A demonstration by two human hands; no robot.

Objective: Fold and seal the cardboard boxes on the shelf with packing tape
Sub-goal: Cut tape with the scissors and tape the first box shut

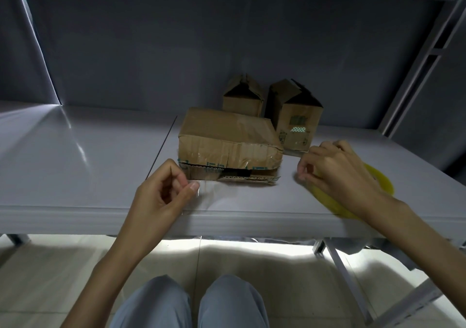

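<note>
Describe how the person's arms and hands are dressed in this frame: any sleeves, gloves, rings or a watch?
Both arms are bare as far up as the frame shows; no sleeve is visible. The left hand and right hand wear no gloves, and no ring, watch or bracelet shows on the visible sides. Fingernails look short and unpainted. Below, light blue-grey trousers cover the knees.
</note>
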